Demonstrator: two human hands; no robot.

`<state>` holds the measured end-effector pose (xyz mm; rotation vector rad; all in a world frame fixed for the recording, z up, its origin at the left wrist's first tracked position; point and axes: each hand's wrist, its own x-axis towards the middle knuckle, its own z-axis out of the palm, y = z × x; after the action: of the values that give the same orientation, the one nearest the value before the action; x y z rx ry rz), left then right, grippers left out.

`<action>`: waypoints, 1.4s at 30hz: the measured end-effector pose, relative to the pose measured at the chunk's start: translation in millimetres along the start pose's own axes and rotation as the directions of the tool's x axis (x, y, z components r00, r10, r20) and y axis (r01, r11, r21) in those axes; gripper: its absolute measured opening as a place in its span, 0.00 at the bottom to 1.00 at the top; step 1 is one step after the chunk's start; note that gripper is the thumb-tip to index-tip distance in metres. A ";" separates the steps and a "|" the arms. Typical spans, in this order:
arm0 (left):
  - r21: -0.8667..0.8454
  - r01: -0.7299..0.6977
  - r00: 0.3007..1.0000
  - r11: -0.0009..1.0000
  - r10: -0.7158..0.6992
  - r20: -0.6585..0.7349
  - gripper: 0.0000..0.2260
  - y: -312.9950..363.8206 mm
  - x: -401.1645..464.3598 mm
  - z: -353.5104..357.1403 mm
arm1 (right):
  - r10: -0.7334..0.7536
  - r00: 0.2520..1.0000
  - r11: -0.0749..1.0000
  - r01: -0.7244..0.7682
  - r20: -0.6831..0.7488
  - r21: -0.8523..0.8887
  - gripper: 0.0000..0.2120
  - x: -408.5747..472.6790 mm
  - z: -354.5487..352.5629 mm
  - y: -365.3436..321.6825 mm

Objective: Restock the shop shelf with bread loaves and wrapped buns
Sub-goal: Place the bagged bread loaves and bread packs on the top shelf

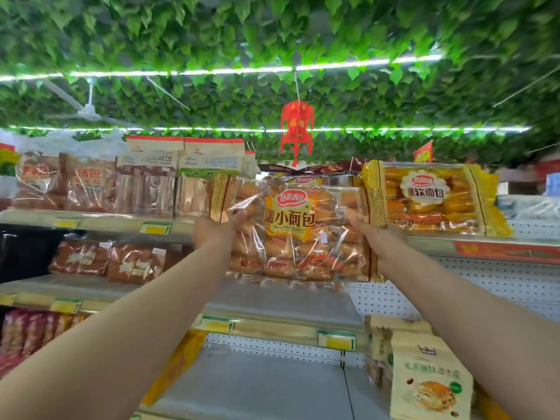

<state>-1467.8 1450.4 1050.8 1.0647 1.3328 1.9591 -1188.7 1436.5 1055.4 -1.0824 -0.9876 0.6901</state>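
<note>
Head view shows both arms raised, the left hand (212, 230) and the right hand (380, 237) each pinching, fingers curled round a side edge, a crinkly clear-plastic bag of small golden buns with gold patterned borders (298, 231), held upright in front of the top grey metal shelf (430, 242). Just right of it a similar yellow-orange bun bag (430, 197) stands on that shelf, brown loaves in glossy wrap (91, 184) stand to the left, and bare shelf boards lie open below.
</note>
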 end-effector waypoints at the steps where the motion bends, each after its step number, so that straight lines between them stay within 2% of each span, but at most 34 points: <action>1: -0.006 0.001 1.000 1.000 -0.001 0.009 0.41 1.2 6.2 6.9 | -0.010 1.000 1.000 0.010 -0.005 -0.008 0.61 13.2 0.6 -1.2; 7: -0.109 0.011 0.996 0.994 -0.001 0.091 0.42 4.4 49.1 41.5 | -0.083 0.994 0.996 0.080 -0.074 -0.049 0.44 39.9 21.0 -27.7; 12: -0.148 -0.008 0.994 0.989 0.023 0.104 0.37 2.6 85.5 64.6 | -0.158 0.981 0.987 0.155 -0.111 -0.040 0.51 64.2 36.6 -30.5; 15: -0.165 -0.062 0.987 0.984 0.085 0.134 0.32 3.0 104.8 79.2 | -0.172 0.973 0.985 0.173 -0.154 -0.008 0.48 80.9 42.6 -28.9; 17: -0.188 -0.095 0.981 0.978 0.124 0.148 0.32 3.8 115.9 87.0 | -0.197 0.970 0.980 0.201 -0.142 0.008 0.41 84.8 47.5 -29.2; 18: -0.203 -0.103 0.979 0.974 0.136 0.154 0.31 3.4 122.6 91.4 | -0.211 0.965 0.977 0.215 -0.154 0.009 0.42 89.3 51.0 -28.5; 20: -0.216 -0.112 0.976 0.970 0.148 0.160 0.29 2.9 133.3 99.5 | -0.246 0.952 0.967 0.253 -0.185 0.016 0.55 116.6 50.1 -19.0; 22: -0.221 -0.136 0.975 0.966 0.170 0.145 0.27 4.8 144.4 107.3 | -0.259 0.947 0.961 0.272 -0.192 0.046 0.63 176.7 36.6 -0.3; 24: -0.237 -0.133 0.974 0.962 0.170 0.146 0.26 10.9 155.5 113.5 | -0.253 0.944 0.961 0.270 -0.211 0.056 0.61 168.8 46.9 -10.4; 27: -0.232 -0.125 0.971 0.965 0.167 0.170 0.31 16.3 168.3 121.8 | -0.257 0.937 0.956 0.282 -0.236 0.080 0.46 168.4 55.3 -21.4; 30: -0.227 -0.131 0.970 0.965 0.172 0.171 0.32 5.1 173.8 126.2 | -0.259 0.937 0.959 0.279 -0.234 0.056 0.60 209.3 42.8 -1.4; 31: -0.226 -0.126 0.971 0.966 0.167 0.171 0.32 -0.8 174.9 126.8 | -0.271 0.933 0.956 0.289 -0.235 0.043 0.62 230.3 33.8 9.5; 35: -0.234 -0.114 0.974 0.966 0.154 0.164 0.30 -18.0 178.5 128.6 | -0.261 0.925 0.964 0.266 -0.277 -0.019 0.61 230.8 37.4 23.6; 40: -0.184 -0.106 0.972 0.977 0.140 0.187 0.30 -25.2 187.4 136.1 | -0.282 0.922 0.958 0.283 -0.267 -0.034 0.67 198.5 55.5 9.4; 42: -0.177 -0.105 0.971 0.979 0.140 0.195 0.30 -29.8 190.1 140.0 | -0.284 0.927 0.957 0.288 -0.246 -0.019 0.64 205.7 51.8 16.6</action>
<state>-1453.7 1680.6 1109.6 1.2557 0.9964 1.9469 -1149.3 1638.1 1110.9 -0.9567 -0.8983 0.3162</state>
